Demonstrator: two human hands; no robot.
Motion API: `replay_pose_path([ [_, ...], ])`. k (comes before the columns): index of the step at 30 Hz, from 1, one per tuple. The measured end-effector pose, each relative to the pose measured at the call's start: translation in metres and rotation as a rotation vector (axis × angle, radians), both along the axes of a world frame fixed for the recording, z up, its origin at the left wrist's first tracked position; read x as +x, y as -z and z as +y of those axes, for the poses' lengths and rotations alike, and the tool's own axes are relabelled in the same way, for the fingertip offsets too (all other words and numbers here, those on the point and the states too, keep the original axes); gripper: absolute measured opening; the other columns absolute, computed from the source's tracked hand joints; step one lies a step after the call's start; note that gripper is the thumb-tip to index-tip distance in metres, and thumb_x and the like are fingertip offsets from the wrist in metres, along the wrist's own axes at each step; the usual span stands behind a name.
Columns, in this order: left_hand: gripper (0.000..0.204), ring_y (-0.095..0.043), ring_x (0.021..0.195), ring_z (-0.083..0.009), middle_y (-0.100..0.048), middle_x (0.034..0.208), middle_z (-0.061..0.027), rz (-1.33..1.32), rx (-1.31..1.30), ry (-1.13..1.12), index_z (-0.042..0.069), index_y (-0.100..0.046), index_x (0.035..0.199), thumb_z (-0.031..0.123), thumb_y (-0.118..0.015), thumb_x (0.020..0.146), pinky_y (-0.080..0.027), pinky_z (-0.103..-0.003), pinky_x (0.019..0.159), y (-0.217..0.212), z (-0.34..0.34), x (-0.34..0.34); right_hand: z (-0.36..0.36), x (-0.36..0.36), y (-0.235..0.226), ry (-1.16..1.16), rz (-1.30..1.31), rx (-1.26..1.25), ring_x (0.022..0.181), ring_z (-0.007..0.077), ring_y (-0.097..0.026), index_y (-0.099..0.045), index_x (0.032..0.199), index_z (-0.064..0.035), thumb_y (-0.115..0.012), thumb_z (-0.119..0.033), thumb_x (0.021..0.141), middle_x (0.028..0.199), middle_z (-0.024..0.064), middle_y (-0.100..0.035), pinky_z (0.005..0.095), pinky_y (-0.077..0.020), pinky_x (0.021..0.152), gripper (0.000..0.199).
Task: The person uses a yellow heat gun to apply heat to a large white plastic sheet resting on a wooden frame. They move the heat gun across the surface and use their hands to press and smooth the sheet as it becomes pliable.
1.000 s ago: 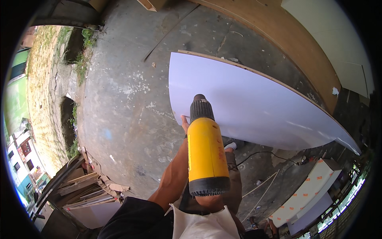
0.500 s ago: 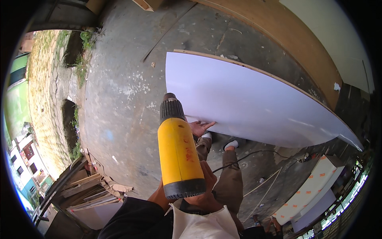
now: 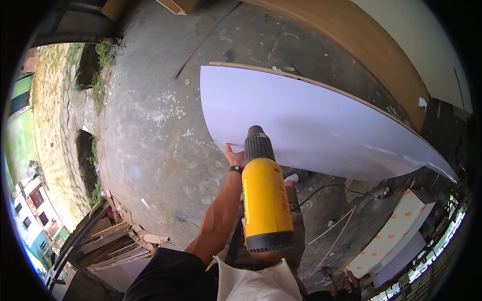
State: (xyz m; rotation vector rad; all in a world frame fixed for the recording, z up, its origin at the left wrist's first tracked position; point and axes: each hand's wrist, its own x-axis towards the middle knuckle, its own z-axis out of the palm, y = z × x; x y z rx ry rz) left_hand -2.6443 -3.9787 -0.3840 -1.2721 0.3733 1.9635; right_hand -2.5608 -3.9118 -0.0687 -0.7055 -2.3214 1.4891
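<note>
Yellow heat gun (image 3: 266,200) in right grip (hand hidden); left hand (image 3: 235,156) touches white panel (image 3: 311,125).

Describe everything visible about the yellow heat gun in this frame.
The heat gun has a long yellow plastic-looking barrel, a black ribbed collar and a short dark metal nozzle at the front, and a black vented cap at the rear. It is held close under the camera, nozzle pointing away toward the near edge of the white panel. The right hand grips it from below, mostly hidden by the body. The left hand rests at the panel's edge beside the nozzle. Whether it is running cannot be told.
</note>
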Motion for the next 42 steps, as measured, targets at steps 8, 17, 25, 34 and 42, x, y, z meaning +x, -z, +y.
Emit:
replay_pose_path([
  [8,0.130,0.001,0.150,-0.0489,0.012,0.165,-0.0190,-0.282,-0.055,-0.111,0.004,0.019,0.155,0.084,-0.050,0.080,-0.020,-0.073,0.116,-0.020,0.009,-0.014,-0.007,0.001,0.003,-0.010,0.033,-0.044,0.086,0.0310,-0.063,-0.060,0.114,0.0025,-0.075,-0.013,0.075,0.101,0.0154,-0.062,0.0373,-0.0520,0.072,0.044],
  [17,0.132,-0.002,0.151,-0.0469,0.008,0.164,-0.0251,-0.239,-0.118,-0.080,-0.003,0.015,0.155,0.084,-0.050,0.080,-0.021,-0.069,0.116,-0.024,0.011,-0.015,0.011,0.038,0.001,0.080,-0.122,0.007,0.090,0.0312,-0.063,-0.058,0.116,0.0030,-0.073,-0.013,0.080,0.103,0.0156,-0.062,0.0372,-0.0515,0.076,0.042],
  [25,0.129,-0.015,0.149,-0.0472,-0.003,0.162,-0.0276,-0.212,-0.037,-0.062,-0.005,0.004,0.156,0.084,-0.050,0.080,-0.024,-0.073,0.113,-0.019,-0.007,-0.019,0.016,0.045,0.000,0.119,-0.132,-0.009,0.093,0.0314,-0.062,-0.057,0.118,0.0034,-0.072,-0.012,0.084,0.105,0.0158,-0.062,0.0371,-0.0511,0.080,0.041],
  [34,0.127,-0.034,0.141,-0.0473,-0.027,0.157,-0.0303,0.207,-0.121,0.154,-0.008,-0.008,0.155,0.091,-0.032,0.079,-0.030,-0.068,0.111,-0.040,0.013,-0.008,0.012,0.033,0.013,0.100,-0.043,-0.049,0.096,0.0316,-0.062,-0.056,0.121,0.0039,-0.070,-0.012,0.088,0.107,0.0160,-0.062,0.0370,-0.0506,0.084,0.039],
  [42,0.128,0.000,0.152,-0.0441,0.012,0.164,-0.0198,-0.240,-0.129,-0.037,0.002,0.011,0.157,0.082,-0.052,0.079,-0.020,-0.074,0.115,-0.034,0.023,-0.019,0.041,0.101,0.010,0.426,-0.474,-0.056,0.099,0.0318,-0.062,-0.055,0.123,0.0043,-0.068,-0.012,0.092,0.109,0.0162,-0.062,0.0369,-0.0501,0.087,0.037],
])
